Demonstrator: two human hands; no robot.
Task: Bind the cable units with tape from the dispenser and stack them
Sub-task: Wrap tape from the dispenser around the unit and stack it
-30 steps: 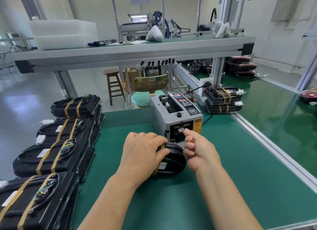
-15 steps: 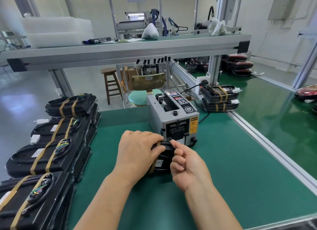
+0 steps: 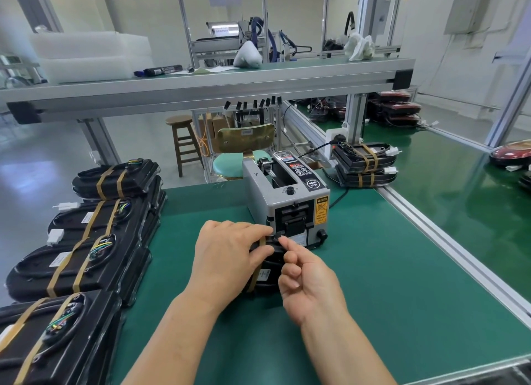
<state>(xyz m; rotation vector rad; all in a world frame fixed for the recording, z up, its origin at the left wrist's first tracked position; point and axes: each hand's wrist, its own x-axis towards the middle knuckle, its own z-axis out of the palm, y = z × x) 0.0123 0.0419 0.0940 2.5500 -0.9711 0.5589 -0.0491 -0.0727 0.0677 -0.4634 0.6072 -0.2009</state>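
Note:
A black cable unit [image 3: 268, 269] lies on the green mat just in front of the grey tape dispenser [image 3: 287, 201]. My left hand [image 3: 227, 255] grips the unit from the left, fingers curled over its top across a brown tape band [image 3: 260, 251]. My right hand [image 3: 304, 281] is at the unit's right side, its curled fingers pinching a small dark piece at the top edge. Most of the unit is hidden under both hands.
Stacks of taped black units [image 3: 86, 241] line the left side of the mat. Two more taped units [image 3: 363, 166] sit stacked behind the dispenser at the right. An aluminium rail [image 3: 448, 241] borders the mat on the right. A stool and a chair stand beyond the bench.
My right hand came down from the dispenser's tape outlet to the unit's top edge. The left hand has kept its grip on the unit.

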